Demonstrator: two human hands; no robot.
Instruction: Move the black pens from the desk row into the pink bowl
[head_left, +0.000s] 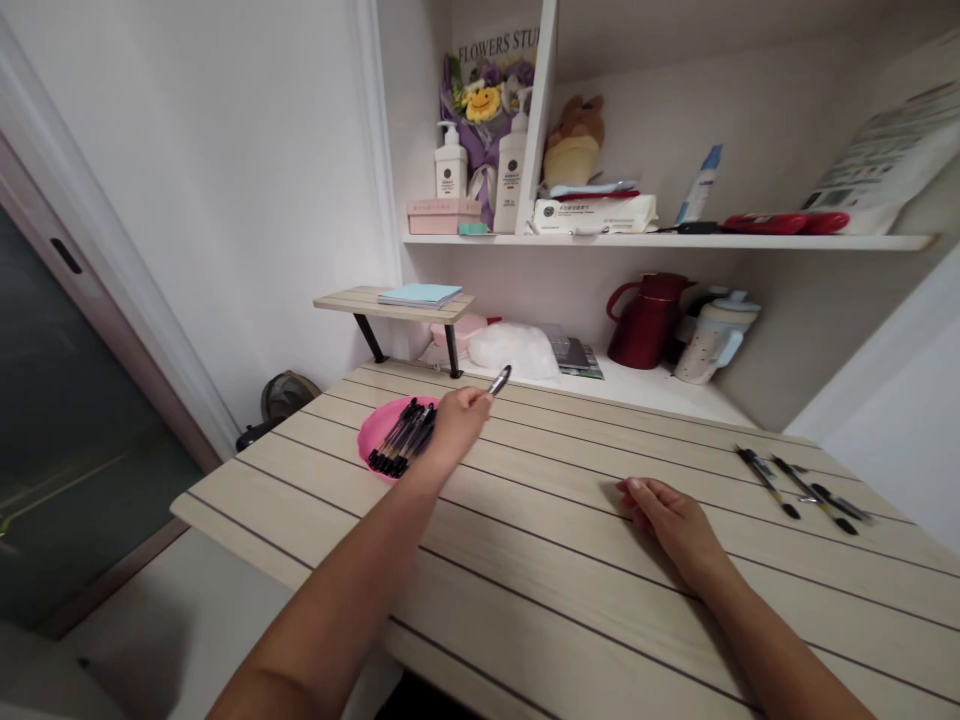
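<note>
A pale wooden desk [540, 530] with dark plank lines stands against white shelving [667, 241], its left corner jutting out freely. Wide planks part the two hands, giving them room. The left hand [459, 420] grasps one slim black-and-silver pen [500, 380] beside one round pink bowl [365, 432] of overlapping black pens [403, 436], too crowded to count. The right hand [671, 520] is loosely curled; whether it grips anything, I cannot tell. At least three black-tipped clear pens [768, 481] lie toward the right edge.

A jug [645, 322] (deep red) stands beside a pale, speckled bottle [706, 343].
</note>
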